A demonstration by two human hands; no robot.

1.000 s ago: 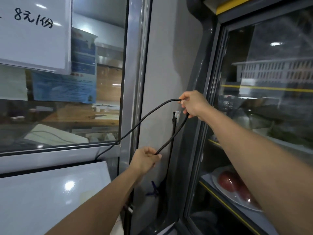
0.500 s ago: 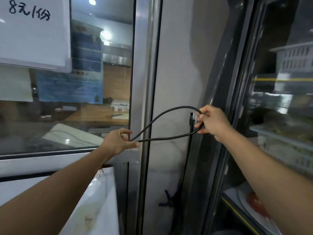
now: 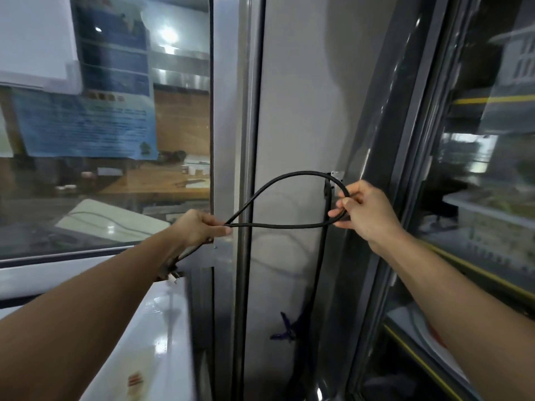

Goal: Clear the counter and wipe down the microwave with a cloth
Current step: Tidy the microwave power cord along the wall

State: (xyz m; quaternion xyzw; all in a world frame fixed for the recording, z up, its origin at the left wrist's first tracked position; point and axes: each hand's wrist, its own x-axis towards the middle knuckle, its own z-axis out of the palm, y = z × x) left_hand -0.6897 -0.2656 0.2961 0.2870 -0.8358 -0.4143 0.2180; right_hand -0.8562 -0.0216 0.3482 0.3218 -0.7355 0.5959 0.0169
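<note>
A black power cord [image 3: 278, 180] is folded into a flat loop in front of a grey wall panel. My left hand [image 3: 197, 227] pinches the two strands together at the loop's left end. My right hand [image 3: 364, 209] grips the bend at its right end. More cord hangs below my left wrist, with the plug [image 3: 173, 274] dangling just above the white microwave top [image 3: 162, 337] at the lower left. No cloth is in view.
A glass window [image 3: 115, 140] with paper notices fills the left. A metal frame post [image 3: 246, 111] stands in the middle. On the right is a glass-door display fridge [image 3: 477, 169]. Another black cable [image 3: 321, 241] runs down the wall from a small bracket.
My left hand rose from below the window sill to the level of my right hand, flattening the cord loop. The view shifted left and closer; the plug now shows under my left wrist.
</note>
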